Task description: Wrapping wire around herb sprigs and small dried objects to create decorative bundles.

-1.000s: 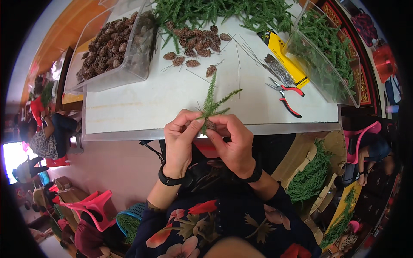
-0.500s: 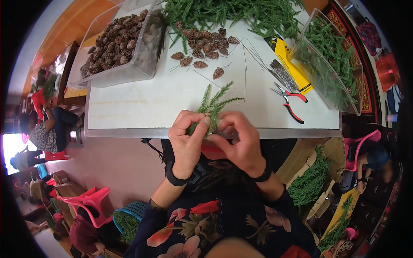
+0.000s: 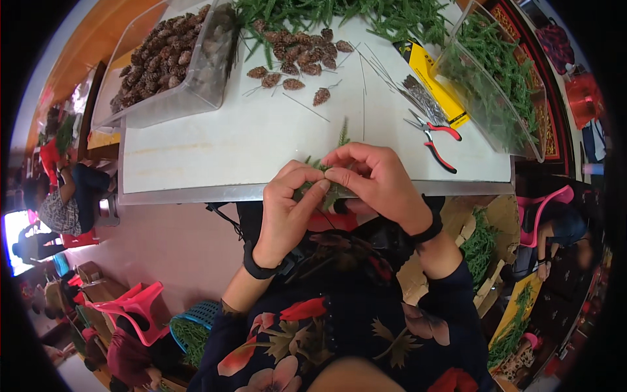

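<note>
My left hand (image 3: 287, 202) is closed in a pinch on a green artificial pine sprig (image 3: 344, 132) just over the table's front edge. My right hand (image 3: 385, 186) is pinched against the same sprig, its fingertips meeting those of the left. Both hands cover most of the sprig; one needled tip sticks up beyond the right fingers. A thin dark line hangs below the fingers, too fine to identify. Beyond the hands lie several pine cones (image 3: 294, 84) with wires on them, loose wires (image 3: 364, 98), and long-nose pliers (image 3: 432, 138) with red and black handles.
A clear bin of pine cones (image 3: 202, 98) stands at the table's left, and a clear bin of greenery (image 3: 496, 72) at its right. Green sprigs (image 3: 346, 16) pile up at the back. A yellow packet (image 3: 431, 78) lies beside the pliers. Other people sit on both sides.
My right hand has moved up and over the sprig, its fingers now pinching beside the left fingertips. The sprig's spread branches are mostly covered. The whole view has shifted slightly.
</note>
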Action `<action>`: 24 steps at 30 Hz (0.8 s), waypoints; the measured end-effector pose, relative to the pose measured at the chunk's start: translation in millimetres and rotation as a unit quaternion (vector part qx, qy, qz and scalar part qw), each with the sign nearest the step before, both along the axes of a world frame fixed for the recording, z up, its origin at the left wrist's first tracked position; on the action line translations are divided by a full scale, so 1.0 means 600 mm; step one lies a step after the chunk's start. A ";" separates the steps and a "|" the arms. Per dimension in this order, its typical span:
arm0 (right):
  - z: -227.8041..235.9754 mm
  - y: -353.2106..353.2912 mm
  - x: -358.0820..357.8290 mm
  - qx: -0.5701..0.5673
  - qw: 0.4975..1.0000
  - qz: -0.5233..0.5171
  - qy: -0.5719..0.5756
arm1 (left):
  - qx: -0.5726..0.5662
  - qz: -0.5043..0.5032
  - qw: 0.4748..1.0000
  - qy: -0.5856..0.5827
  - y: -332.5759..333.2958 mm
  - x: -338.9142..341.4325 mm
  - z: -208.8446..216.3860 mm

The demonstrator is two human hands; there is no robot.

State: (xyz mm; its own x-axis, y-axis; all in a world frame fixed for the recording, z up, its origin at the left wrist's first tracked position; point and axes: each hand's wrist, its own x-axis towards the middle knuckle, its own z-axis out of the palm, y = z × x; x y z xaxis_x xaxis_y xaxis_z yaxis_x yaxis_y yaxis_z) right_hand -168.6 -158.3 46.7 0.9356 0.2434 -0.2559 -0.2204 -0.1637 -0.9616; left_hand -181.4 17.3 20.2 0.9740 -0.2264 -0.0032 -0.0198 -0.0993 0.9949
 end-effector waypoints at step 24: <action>-0.026 -0.050 0.024 -0.058 0.930 0.113 -0.345 | -0.181 -0.102 0.942 0.264 0.008 0.002 0.021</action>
